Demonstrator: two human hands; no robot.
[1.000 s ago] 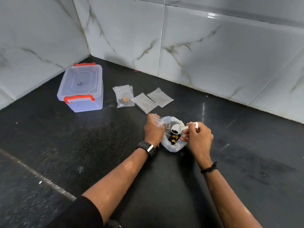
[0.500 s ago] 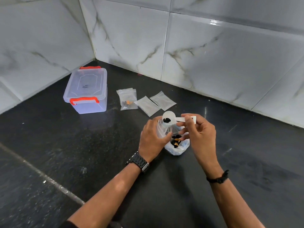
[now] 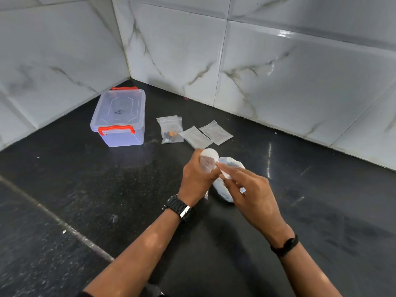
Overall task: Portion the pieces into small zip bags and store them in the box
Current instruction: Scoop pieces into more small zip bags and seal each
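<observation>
The small bag [image 3: 206, 167] is gripped upright by the left hand [image 3: 198, 179]; the scoop [image 3: 211, 154], pinched by the right hand [image 3: 249, 189], should be tipped squarely over its mouth beside the supply bag [image 3: 232, 163].

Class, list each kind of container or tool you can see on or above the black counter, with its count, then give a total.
Lidded storage box: 1
Small zip bags lying flat: 3
Small zip bag held in the left hand: 1
Larger supply bag: 1
White scoop held by the right hand: 1
Total: 7
</observation>
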